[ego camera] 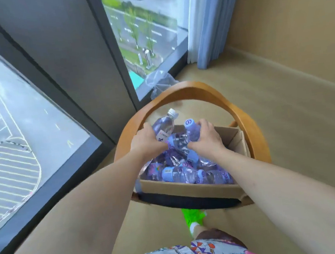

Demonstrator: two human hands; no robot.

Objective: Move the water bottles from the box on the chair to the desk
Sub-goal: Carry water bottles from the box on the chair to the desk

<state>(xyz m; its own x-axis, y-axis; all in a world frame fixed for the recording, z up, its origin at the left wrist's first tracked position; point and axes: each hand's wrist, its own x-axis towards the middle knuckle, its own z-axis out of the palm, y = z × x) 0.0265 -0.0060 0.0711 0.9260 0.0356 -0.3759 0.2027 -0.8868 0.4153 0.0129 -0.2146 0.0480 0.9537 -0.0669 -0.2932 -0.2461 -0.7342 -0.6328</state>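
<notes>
Left hand and right hand each grip a bottle

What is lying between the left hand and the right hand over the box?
In the head view, a water bottle lies between the left hand and the right hand. Each hand also grips its own bottle above the box.

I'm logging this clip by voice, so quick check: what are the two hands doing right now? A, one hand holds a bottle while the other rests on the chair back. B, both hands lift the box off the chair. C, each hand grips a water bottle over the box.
C: the left hand grips a white-capped bottle and the right hand grips a blue-capped bottle, both above the cardboard box on the chair.
</notes>
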